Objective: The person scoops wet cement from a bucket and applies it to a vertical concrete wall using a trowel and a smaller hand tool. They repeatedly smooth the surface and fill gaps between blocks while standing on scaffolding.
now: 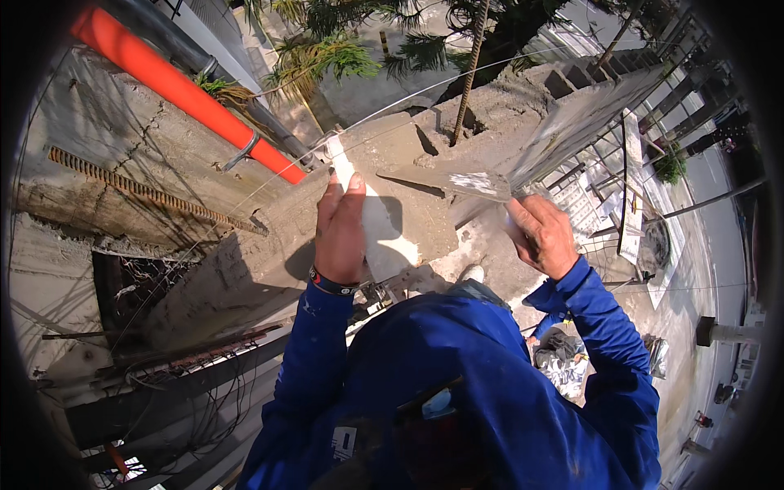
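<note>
My left hand point(341, 229) is closed over the edge of a white sheet, perhaps foam board point(380, 219), its thumb and fingers on either side. The sheet stands against a grey concrete block point(433, 224) on top of the wall. In my right hand point(543, 234) is the handle of a trowel, largely hidden by my fingers. The trowel's blade point(449, 177) points left over the block, with pale mortar smeared on it. A taut string point(416, 96) runs past the top end of the sheet.
The block wall point(563, 110) extends far right, with a rebar point(469, 73) standing up from it. An orange pipe point(180, 90) lies at upper left, above another rebar point(147, 188). Loose wires point(220, 400) hang lower left. Far below, a blue sleeve point(549, 300) shows beside grey bags point(562, 359).
</note>
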A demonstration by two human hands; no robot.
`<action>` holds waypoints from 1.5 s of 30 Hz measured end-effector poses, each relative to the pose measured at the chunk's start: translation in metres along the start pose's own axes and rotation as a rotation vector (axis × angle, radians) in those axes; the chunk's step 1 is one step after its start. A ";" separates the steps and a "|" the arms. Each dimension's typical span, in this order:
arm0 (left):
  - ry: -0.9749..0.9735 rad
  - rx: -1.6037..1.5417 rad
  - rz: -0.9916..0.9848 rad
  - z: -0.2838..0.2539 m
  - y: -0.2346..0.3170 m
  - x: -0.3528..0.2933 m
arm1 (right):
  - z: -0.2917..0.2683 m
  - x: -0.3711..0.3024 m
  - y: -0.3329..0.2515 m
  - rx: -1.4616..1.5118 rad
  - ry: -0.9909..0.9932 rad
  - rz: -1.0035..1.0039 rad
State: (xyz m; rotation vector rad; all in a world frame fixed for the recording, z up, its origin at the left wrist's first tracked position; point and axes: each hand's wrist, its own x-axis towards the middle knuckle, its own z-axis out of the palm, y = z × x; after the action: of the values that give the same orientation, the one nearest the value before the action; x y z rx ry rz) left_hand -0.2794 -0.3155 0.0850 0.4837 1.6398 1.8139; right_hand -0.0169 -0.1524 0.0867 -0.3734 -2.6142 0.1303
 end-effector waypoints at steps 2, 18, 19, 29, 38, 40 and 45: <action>-0.144 -0.007 -0.019 -0.004 0.001 -0.010 | 0.007 0.021 0.003 0.021 0.039 0.018; 0.041 1.044 0.745 -0.087 0.079 -0.047 | 0.008 0.111 0.001 0.209 -0.320 0.194; 0.051 1.178 0.847 -0.086 0.078 -0.041 | 0.007 0.119 -0.004 0.327 -0.360 0.280; 0.018 0.893 0.505 -0.112 0.021 0.082 | 0.050 0.188 -0.028 0.219 -0.679 0.004; 0.116 1.531 0.509 -0.043 -0.001 0.088 | 0.053 0.151 0.016 -0.030 -0.250 0.011; 0.066 1.524 0.521 -0.052 -0.008 0.100 | 0.045 0.125 0.023 0.056 0.025 -0.001; -0.043 1.263 0.698 0.013 0.011 0.053 | 0.011 -0.025 0.058 0.530 0.409 0.271</action>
State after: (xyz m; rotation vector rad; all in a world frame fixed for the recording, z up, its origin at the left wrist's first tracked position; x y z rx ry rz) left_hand -0.3123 -0.2705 0.0901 1.7662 2.6473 0.8429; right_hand 0.0129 -0.1041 0.0565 -0.4957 -2.0182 0.7374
